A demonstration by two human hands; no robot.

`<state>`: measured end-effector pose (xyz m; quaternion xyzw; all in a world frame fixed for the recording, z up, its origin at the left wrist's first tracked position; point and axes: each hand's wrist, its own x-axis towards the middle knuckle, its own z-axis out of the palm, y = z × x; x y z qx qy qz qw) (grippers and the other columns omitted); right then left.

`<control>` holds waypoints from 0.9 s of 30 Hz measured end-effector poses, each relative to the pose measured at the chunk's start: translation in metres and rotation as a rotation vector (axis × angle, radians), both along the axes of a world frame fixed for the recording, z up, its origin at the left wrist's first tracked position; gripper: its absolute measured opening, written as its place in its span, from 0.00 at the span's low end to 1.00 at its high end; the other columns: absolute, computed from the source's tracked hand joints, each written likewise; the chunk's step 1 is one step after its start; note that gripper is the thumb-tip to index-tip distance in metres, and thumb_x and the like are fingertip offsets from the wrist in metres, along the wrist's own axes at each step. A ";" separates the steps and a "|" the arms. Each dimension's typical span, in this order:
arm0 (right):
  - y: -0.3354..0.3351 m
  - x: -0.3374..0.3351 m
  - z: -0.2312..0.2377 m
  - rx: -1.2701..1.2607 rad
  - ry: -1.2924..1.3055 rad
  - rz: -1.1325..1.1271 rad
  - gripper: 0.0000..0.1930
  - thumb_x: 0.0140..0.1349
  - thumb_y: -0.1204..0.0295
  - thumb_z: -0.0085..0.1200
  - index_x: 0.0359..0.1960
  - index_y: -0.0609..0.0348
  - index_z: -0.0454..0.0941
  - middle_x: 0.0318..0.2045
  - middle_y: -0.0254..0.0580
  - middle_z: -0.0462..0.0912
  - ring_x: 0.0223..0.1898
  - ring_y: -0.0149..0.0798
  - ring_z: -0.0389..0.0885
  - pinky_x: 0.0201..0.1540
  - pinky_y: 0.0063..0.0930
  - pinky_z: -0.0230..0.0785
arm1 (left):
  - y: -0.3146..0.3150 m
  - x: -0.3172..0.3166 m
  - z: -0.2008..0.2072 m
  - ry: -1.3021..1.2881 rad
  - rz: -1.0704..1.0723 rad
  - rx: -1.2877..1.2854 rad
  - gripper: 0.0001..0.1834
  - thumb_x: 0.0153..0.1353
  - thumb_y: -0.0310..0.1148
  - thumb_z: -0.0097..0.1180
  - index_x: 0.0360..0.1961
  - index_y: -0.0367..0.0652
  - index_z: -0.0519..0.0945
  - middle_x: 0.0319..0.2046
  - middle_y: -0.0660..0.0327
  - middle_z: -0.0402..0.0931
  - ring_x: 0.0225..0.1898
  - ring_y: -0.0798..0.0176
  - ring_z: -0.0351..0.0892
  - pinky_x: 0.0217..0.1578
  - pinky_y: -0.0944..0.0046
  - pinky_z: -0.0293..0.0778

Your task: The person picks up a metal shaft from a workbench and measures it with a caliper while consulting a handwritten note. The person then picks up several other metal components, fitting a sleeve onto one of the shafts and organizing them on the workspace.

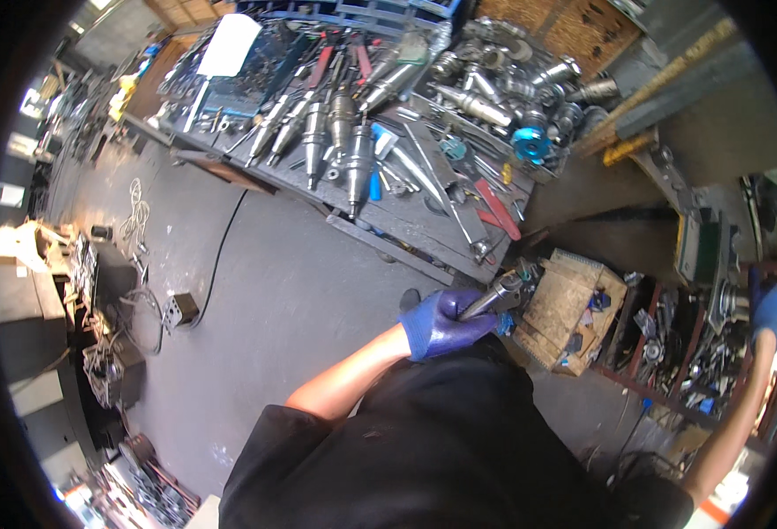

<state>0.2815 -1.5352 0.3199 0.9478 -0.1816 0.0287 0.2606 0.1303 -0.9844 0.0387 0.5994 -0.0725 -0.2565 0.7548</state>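
Observation:
My left hand (453,326), in a blue-purple glove, is closed around a metal milling tool holder (493,295) in front of my body. The holder's silvery shaft points up and to the right, and its far end has a wider, darker head. My right hand (768,310), in a blue glove, is stretched far out to the right, beside a round metal part (725,302) at the shelving. Its fingers are too small and too near the dark rim to make out. On the workbench ahead lie several tapered tool holders (314,145).
The workbench (397,229) also carries red-handled tools (497,210), a blue-ringed part (530,144) and piled metal fittings. A worn cardboard box (558,309) stands right of my left hand, near shelves of metal parts (662,339). A cable (221,256) crosses the floor at left.

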 end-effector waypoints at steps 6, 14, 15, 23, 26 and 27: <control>-0.032 -0.024 -0.008 0.105 -0.222 0.139 0.29 0.73 0.47 0.44 0.51 0.62 0.82 0.48 0.58 0.85 0.50 0.63 0.82 0.50 0.46 0.73 | -0.002 0.000 0.007 0.194 -0.024 -0.083 0.10 0.69 0.38 0.62 0.40 0.42 0.81 0.22 0.72 0.71 0.24 0.79 0.67 0.25 0.71 0.64; -0.027 -0.035 -0.015 0.196 -0.290 0.504 0.17 0.74 0.62 0.51 0.45 0.67 0.82 0.37 0.54 0.87 0.38 0.50 0.86 0.41 0.37 0.74 | -0.027 0.007 0.006 0.149 -0.060 -0.027 0.12 0.71 0.38 0.59 0.44 0.39 0.80 0.24 0.70 0.74 0.23 0.78 0.70 0.24 0.73 0.65; -0.031 -0.034 -0.016 0.209 -0.276 0.528 0.17 0.74 0.62 0.50 0.46 0.67 0.82 0.37 0.54 0.87 0.39 0.50 0.86 0.41 0.36 0.74 | -0.032 0.009 0.007 0.141 -0.064 -0.026 0.12 0.71 0.38 0.59 0.44 0.39 0.80 0.24 0.70 0.74 0.23 0.78 0.70 0.24 0.73 0.65; -0.074 -0.034 -0.016 0.124 -0.198 0.598 0.18 0.74 0.64 0.48 0.54 0.67 0.80 0.49 0.58 0.84 0.52 0.54 0.83 0.56 0.40 0.72 | -0.080 0.019 0.006 0.089 -0.030 -0.093 0.13 0.71 0.39 0.60 0.45 0.39 0.82 0.23 0.70 0.74 0.22 0.78 0.70 0.24 0.73 0.66; -0.079 -0.032 -0.015 0.086 -0.172 0.692 0.18 0.73 0.67 0.47 0.56 0.66 0.79 0.50 0.58 0.84 0.54 0.57 0.81 0.59 0.41 0.71 | -0.100 0.021 0.007 0.111 -0.002 -0.126 0.14 0.72 0.40 0.58 0.45 0.38 0.82 0.23 0.70 0.74 0.22 0.78 0.70 0.24 0.72 0.66; -0.076 -0.032 -0.017 0.072 -0.184 0.681 0.18 0.74 0.66 0.48 0.56 0.65 0.80 0.51 0.57 0.84 0.53 0.54 0.82 0.58 0.40 0.72 | -0.106 0.020 0.009 0.138 0.015 -0.128 0.15 0.72 0.41 0.57 0.45 0.38 0.82 0.23 0.70 0.74 0.22 0.77 0.70 0.24 0.72 0.66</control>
